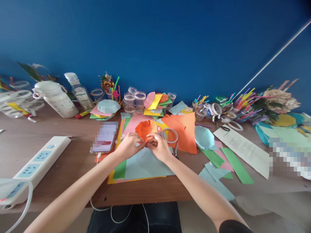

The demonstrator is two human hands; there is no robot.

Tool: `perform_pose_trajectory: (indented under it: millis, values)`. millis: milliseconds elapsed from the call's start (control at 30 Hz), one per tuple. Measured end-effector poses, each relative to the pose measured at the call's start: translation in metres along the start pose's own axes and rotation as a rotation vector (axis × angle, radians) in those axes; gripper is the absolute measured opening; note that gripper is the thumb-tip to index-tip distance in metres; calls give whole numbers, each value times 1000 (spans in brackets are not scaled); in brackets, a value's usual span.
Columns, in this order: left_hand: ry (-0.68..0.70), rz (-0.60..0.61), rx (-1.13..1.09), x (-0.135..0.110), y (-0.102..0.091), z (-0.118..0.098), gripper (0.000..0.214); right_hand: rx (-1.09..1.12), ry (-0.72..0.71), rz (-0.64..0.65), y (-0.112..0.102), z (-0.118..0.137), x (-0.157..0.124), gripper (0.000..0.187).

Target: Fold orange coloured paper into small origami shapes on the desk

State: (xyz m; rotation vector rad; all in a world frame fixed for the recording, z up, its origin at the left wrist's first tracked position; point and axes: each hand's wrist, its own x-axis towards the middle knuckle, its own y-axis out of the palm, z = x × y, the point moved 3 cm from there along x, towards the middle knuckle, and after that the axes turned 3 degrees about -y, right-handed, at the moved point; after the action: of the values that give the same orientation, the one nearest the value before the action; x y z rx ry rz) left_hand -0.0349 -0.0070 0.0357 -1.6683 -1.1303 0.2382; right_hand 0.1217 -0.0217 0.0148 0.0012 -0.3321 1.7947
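Over the wooden desk (55, 171), my left hand (128, 146) and right hand (159, 147) gripped orange paper (145, 129), my fingers (155, 137) hiding its lower edge from view.

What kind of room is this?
Probably a paper-craft workspace: the wooden table is covered with coloured paper sheets, and there's a tape roll and a bunch of coloured straws.

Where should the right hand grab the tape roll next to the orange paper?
Grip the rim of the tape roll on its far-right side, coming from above with the right hand: thumb outside, fingers through the hole. It seems to lie nearly flat, so the open centre gives the easiest hold, clear of the folded orange paper.
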Motion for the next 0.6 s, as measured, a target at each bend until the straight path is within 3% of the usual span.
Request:
perform_pose_trajectory:
  millis: [200,600]
  values:
    - [20,17,-33,0,0,1,24,6,-6,7,1,0,0,26]
    - [-164,-49,-75,0,-2,-2,11,-13,0,5,1,3,0,26]
